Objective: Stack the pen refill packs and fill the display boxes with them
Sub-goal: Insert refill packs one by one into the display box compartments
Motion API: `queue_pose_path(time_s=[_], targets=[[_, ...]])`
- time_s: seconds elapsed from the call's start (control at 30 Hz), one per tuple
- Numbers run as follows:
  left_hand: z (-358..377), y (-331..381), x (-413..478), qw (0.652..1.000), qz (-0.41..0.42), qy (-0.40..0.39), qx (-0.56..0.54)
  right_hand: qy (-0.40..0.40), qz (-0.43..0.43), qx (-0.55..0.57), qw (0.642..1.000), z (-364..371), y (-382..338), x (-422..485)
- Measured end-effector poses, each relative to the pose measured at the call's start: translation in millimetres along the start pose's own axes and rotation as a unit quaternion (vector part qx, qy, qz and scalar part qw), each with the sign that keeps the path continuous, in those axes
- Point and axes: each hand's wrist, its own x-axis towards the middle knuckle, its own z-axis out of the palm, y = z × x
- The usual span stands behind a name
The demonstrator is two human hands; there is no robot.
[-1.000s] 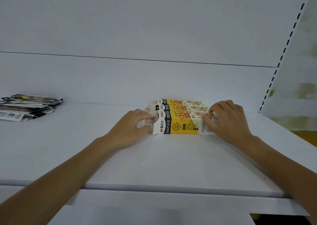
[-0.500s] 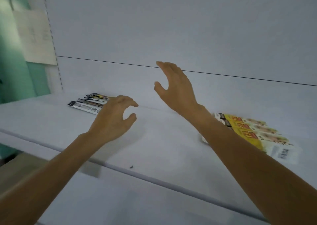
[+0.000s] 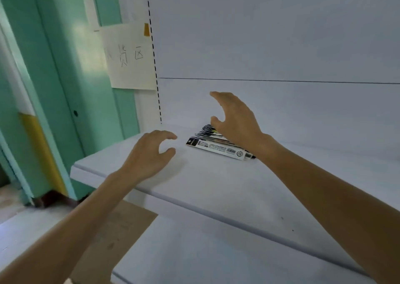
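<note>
The right hand [image 3: 236,121] is released, fingers spread and thumb apart, gripping nothing. It hangs over the rear of a loose pile of flat, glossy black-and-white plastic pen refill packs [image 3: 217,147]; whether it touches them cannot be told. The left hand [image 3: 149,153] hovers just left of the pile, its fingers loosely curved in a C and holding nothing. The packs lie fanned on a smooth white shelf [image 3: 216,188] near its back panel, their long axes running left to right with the black header ends to the left. A handwritten cream paper sheet [image 3: 129,56] hangs on the mint-green wall [image 3: 65,67].
</note>
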Motion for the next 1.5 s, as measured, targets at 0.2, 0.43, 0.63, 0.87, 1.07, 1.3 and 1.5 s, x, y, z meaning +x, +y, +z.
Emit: queue_pose_path(time_s=[0.2,0.43,0.63,0.87,1.07,1.3,1.5], targets=[[17.3,-40.1,68.1,0.994,0.061,-0.067,-0.062,-0.091,0.143,-0.041,0.985,21.9,20.6,9.9],[53.5,-36.5,109.1,0.977,0.089,-0.188,-0.056,-0.187,0.223,-0.097,0.952,33.5,39.4,-25.4],[64.9,-26.8,104.5,0.963,0.125,-0.235,-0.033,-0.195,0.173,-0.163,0.951,41.0,32.8,-26.0],[63.5,-35.7,103.6,0.972,0.133,-0.186,-0.059,-0.186,0.192,-0.135,0.954,39.8,19.7,-31.3],[60.4,-34.8,102.1,0.979,0.158,-0.131,0.017,-0.192,0.172,-0.147,0.955,44.5,20.5,-25.0],[58.6,-41.9,101.6,0.981,0.146,-0.125,0.024,-0.151,0.248,-0.024,0.956,33.0,22.7,-17.4],[58.8,-39.1,98.8,0.986,0.159,-0.054,-0.012,-0.095,0.2,0.005,0.975,36.1,15.3,-22.0]])
